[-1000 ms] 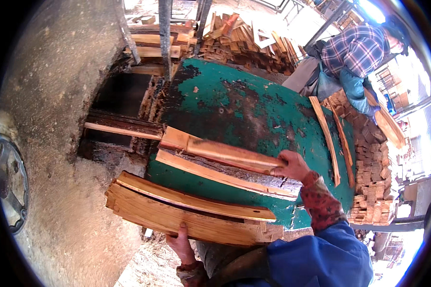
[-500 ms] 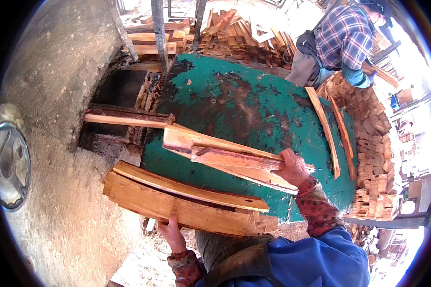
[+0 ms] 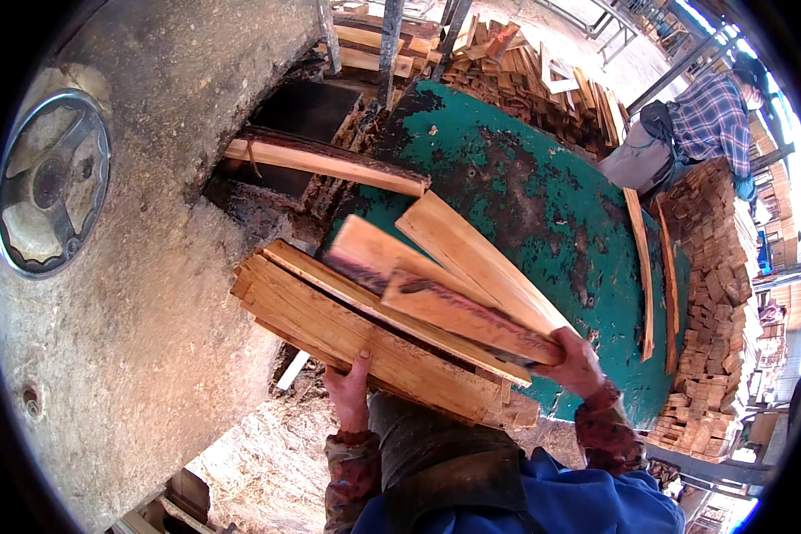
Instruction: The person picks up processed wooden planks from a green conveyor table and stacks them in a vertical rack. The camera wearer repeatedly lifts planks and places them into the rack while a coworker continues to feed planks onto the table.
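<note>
Left hand: my left hand (image 3: 349, 392) is clamped on the lower edge of a stack of long, honey-coloured wooden boards (image 3: 347, 334), thumb on the face, fingers hidden beneath.
Stack: across my front, beside the worn, green-painted tabletop (image 3: 543, 209); likely the heavier load, stiff, its layers apt to slide, so best pinched together near mid-length.
Right hand: my right hand (image 3: 581, 363) is closed round the near ends of flat, reddish-tan wooden slats (image 3: 458, 311), slanting leftward above the stack; probably light, rigid, splintery, tip-heavy when held there.
Pale tan wooden board (image 3: 485, 254): behind the slats; I cannot tell whether I grip it.
Forearms: left nearly upright, right angled inward.
</note>
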Motion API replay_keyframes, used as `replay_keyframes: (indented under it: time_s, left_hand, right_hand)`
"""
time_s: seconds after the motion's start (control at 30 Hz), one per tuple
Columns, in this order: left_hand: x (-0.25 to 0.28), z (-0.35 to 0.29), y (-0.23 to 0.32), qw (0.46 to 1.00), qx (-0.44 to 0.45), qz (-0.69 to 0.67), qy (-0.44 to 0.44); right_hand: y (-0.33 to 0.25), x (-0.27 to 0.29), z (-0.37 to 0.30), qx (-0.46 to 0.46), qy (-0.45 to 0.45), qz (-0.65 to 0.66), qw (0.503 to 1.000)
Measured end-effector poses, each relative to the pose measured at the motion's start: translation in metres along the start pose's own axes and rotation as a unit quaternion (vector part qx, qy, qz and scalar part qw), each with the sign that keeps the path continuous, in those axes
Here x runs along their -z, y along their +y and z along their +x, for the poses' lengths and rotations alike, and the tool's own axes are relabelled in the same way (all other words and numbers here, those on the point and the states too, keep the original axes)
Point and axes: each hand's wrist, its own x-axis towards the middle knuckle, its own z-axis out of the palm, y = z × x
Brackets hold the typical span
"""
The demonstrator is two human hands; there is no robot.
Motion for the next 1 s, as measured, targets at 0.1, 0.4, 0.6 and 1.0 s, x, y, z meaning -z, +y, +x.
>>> replay_keyframes:
  time_s: [0.1,0.4,0.6,1.0]
  left_hand:
    - [0.004,0.002,-0.007,1.000,-0.014,0.010,-0.014]
    - [0.017,0.007,-0.024,0.997,-0.048,-0.013,-0.065]
    - [0.013,0.007,-0.019,0.997,-0.046,-0.032,-0.053]
    - [0.003,-0.008,-0.002,0.995,0.016,-0.095,-0.027]
  right_hand:
    - [-0.040,-0.025,0.013,0.018,-0.077,0.006,0.997]
    - [-0.092,-0.092,0.022,0.261,0.049,-0.021,0.964]
    - [-0.104,-0.097,0.017,0.259,0.060,0.028,0.964]
    - [-0.135,-0.128,0.013,0.325,0.038,-0.040,0.944]
